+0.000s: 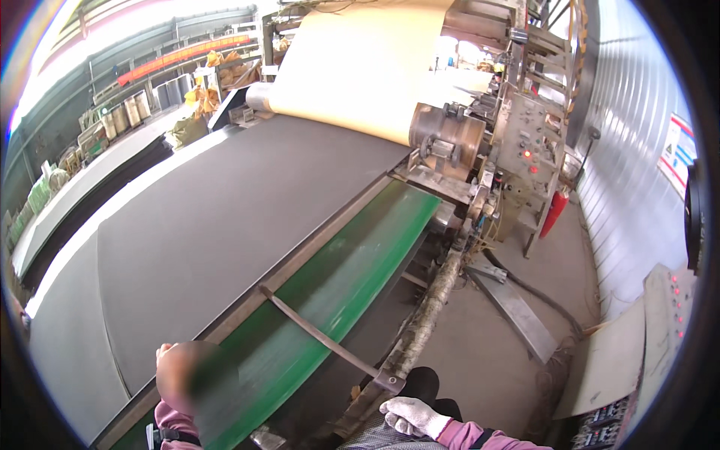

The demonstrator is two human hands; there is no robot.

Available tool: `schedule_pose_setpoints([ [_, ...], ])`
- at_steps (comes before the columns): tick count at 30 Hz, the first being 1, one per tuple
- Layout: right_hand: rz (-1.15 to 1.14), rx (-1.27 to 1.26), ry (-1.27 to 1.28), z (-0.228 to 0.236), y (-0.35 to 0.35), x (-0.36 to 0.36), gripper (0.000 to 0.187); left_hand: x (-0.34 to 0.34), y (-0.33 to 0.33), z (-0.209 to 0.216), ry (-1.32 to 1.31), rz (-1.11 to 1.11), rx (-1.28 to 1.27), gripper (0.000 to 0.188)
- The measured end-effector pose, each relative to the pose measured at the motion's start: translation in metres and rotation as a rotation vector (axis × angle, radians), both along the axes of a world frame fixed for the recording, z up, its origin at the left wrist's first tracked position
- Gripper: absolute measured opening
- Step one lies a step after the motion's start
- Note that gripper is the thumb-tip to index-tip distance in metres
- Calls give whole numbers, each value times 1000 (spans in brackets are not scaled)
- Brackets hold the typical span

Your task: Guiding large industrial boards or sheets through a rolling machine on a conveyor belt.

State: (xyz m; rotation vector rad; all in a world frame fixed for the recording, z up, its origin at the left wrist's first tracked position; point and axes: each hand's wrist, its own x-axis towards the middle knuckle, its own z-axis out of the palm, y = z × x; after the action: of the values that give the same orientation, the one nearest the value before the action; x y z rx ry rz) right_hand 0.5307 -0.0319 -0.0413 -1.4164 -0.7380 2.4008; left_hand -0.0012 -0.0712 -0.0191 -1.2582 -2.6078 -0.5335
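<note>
Left hand (180, 375), blurred, grip unclear, rests at the edge of the smooth green belt (352, 277). Gloved right hand (411, 416), loosely curled and empty, lies just below the flat metal bar (322, 337).

L hand (180, 375) blurred, bare, at edge of grey sheet (225, 217) by green conveyor belt (337, 292). R hand (412, 416) in white glove, near metal bar (322, 337). Tan paper roll (360, 67) behind.

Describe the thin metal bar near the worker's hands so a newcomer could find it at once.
Start at the wide dark grey sheet and the green belt along its right edge. The metal bar crosses that belt slantwise towards the white-gloved right hand. It alone lies across the belt rather than along it.
</note>
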Motion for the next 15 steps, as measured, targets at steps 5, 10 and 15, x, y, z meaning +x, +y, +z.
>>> schedule_pose_setpoints([
  [5,-13,-64,23,-4,4,-2,18,47,69,1,43,-41,-35,48],
  [10,-26,-79,15,6,5,2,17,86,145,-3,90,-133,-74,54],
  [15,-4,-73,18,5,2,-1,16,99,203,-11,-16,-251,-38,59],
])
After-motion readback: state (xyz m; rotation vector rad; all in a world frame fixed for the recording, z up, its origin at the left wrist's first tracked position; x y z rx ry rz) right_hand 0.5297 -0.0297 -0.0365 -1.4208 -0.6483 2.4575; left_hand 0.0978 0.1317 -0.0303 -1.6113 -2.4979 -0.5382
